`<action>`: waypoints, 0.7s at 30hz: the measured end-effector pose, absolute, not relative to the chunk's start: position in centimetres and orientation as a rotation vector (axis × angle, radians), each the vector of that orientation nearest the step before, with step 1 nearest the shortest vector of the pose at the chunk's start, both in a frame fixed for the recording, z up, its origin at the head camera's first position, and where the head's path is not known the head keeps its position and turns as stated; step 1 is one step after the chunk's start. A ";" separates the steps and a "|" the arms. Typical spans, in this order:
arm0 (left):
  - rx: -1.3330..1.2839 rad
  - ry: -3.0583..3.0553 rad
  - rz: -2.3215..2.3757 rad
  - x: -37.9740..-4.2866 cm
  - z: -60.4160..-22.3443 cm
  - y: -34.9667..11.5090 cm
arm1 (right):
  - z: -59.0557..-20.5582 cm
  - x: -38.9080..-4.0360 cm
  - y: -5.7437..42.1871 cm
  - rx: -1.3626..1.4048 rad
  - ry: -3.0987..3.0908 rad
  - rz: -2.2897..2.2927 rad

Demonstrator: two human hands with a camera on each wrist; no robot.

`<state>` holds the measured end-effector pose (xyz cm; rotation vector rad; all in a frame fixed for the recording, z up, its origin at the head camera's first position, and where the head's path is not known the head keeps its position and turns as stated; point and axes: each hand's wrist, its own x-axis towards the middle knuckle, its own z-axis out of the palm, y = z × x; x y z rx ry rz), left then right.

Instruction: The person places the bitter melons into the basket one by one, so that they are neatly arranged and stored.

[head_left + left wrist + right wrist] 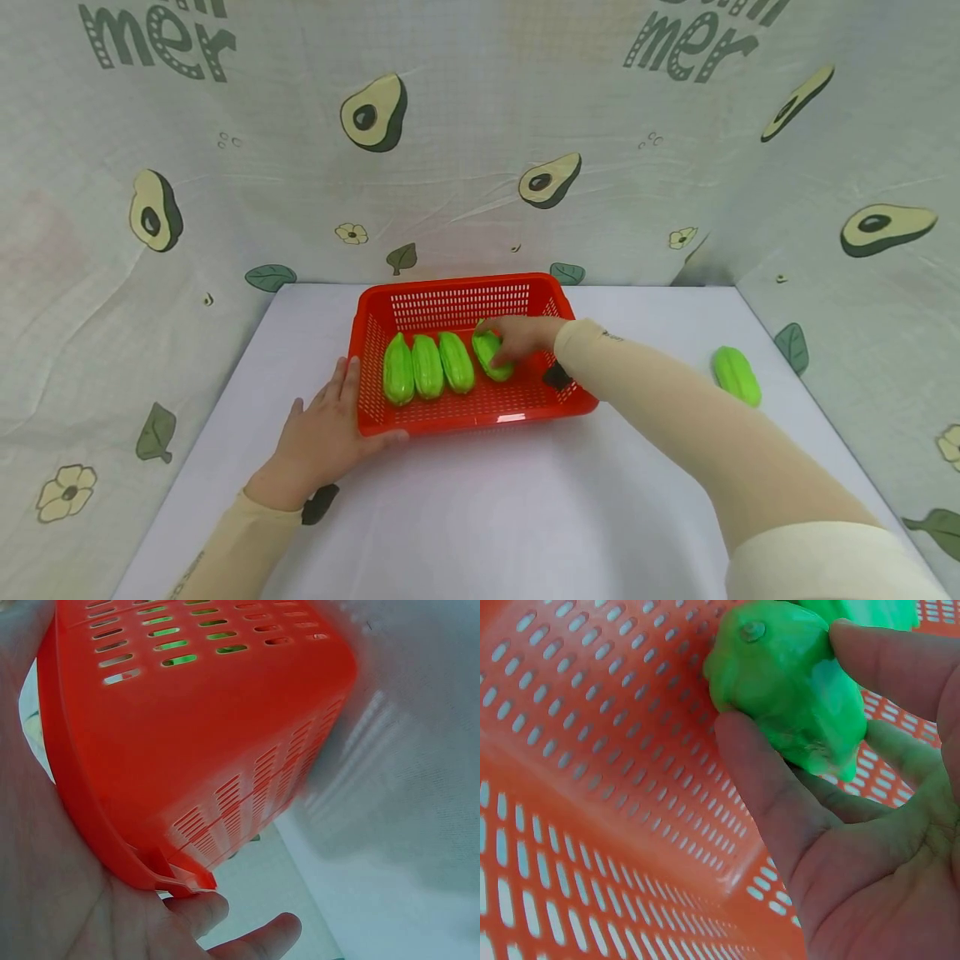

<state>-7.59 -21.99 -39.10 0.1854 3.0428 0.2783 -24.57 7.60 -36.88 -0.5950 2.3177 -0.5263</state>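
Note:
My right hand (517, 335) reaches into a red plastic basket (480, 414) and holds a green ridged gourd (491, 357) near the right side. In the right wrist view, thumb and fingers grip this gourd (787, 682) from both sides, its stem end showing. Three similar gourds (427, 368) lie side by side in the basket's left half. My left hand (326, 433) rests against the basket's front left corner, fingers spread along the left rim and thumb by the front rim. The left wrist view has the palm against the red rim (82, 802).
Another green gourd (737, 376) lies on the white table (480, 517) to the right, beyond my right forearm. Patterned cloth (465, 100) with avocado prints hangs behind the table and along both sides.

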 end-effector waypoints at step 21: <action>0.187 3.041 0.285 -7.5 -38.9 -21.9 | -36.7 -24.2 6.7 -0.625 2.335 -0.482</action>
